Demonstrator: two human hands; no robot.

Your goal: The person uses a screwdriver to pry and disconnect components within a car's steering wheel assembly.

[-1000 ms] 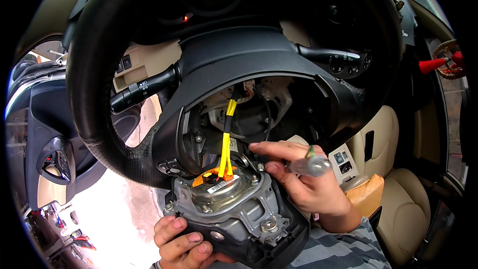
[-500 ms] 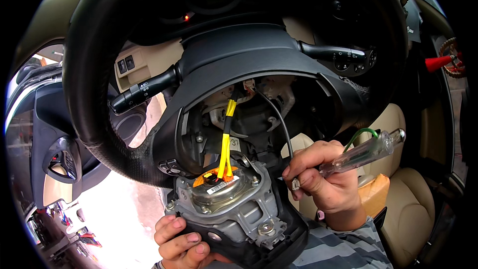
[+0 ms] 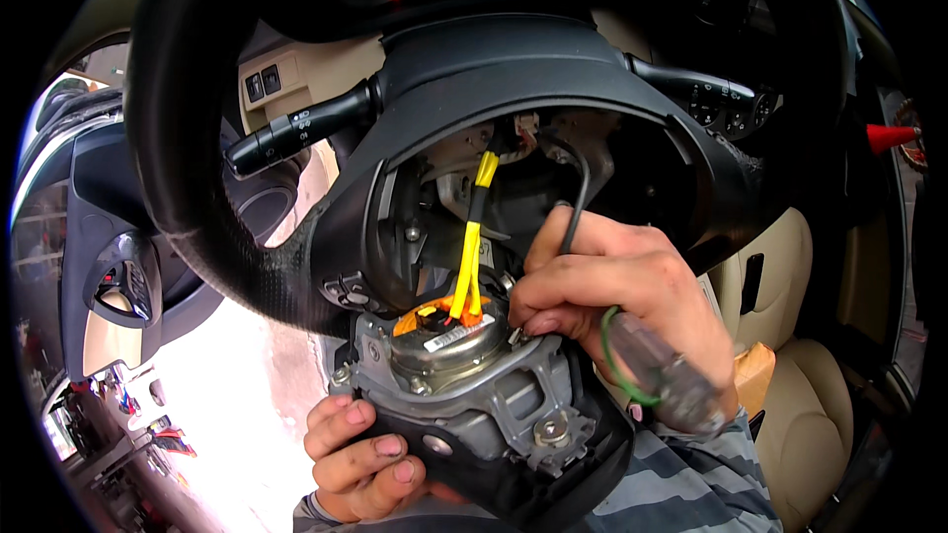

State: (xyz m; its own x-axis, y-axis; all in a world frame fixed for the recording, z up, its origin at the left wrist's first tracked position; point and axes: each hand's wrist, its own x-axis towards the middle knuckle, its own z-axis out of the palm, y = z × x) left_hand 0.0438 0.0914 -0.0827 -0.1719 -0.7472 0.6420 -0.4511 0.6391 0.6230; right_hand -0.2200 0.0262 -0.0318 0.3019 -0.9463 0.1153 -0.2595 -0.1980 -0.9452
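Note:
My left hand [image 3: 360,459] is closed around the lower left edge of an airbag module [image 3: 464,415], its metal back facing up. A yellow cable [image 3: 471,257] with a black-wrapped section runs from the steering wheel hub down into the orange connector [image 3: 441,316] on the module. My right hand [image 3: 632,286] pinches the end of a black wire [image 3: 575,207] at the module's right side. In the same hand lies a tool with a clear handle [image 3: 681,385] and a green wire [image 3: 622,370]; its tip is hidden by the hand.
The black steering wheel [image 3: 168,168] arches around the work, with a left stalk [image 3: 296,133] and a right stalk [image 3: 691,84] behind it. At left is the open car door [image 3: 109,247]. A beige seat [image 3: 790,385] and a red cone-shaped object [image 3: 889,138] lie to the right.
My right hand has moved left and forward with the black wire, coming up to the module's right side. The clear handle has swung downward. My left hand still holds the module.

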